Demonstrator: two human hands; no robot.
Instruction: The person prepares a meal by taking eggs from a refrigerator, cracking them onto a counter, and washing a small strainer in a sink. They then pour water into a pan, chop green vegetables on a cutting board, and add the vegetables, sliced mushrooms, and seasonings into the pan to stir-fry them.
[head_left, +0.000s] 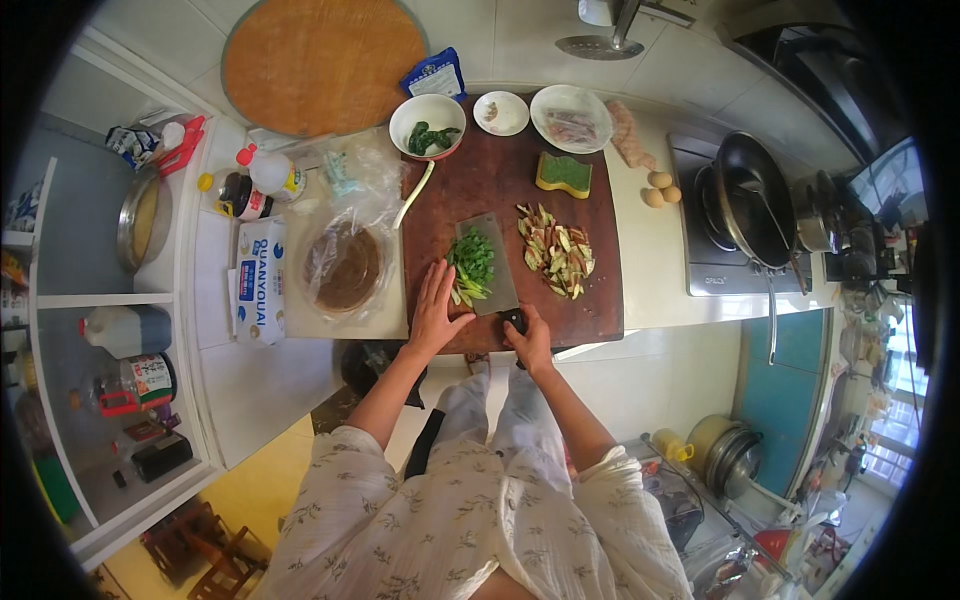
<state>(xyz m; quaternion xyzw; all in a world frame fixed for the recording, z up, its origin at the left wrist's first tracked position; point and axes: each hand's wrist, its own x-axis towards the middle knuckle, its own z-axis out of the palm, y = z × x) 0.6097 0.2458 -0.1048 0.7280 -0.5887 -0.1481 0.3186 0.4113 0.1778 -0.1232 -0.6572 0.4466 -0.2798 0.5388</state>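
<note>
My right hand (531, 341) grips the black handle of a cleaver (508, 285), whose broad blade lies flat on a dark wooden cutting board (487, 180). Chopped green herbs and scallions (471, 259) are heaped over the left part of the blade; whether all of them rest on the metal is hard to tell. Beside the heap, my left hand (435, 311) has its thumb spread and its fingertips at the greens' left edge. A pile of cut vegetable pieces (556, 251), pale green with brownish skin, sits right of the blade.
Behind are a pan with leafy greens (429, 135), a small dish (500, 114), a covered bowl (571, 120) and a sponge (564, 175). Eggs (660, 189) lie near the stove, which holds a wok (754, 202). Bagged brown rounds (343, 264) and sauce bottles (276, 172) stand left.
</note>
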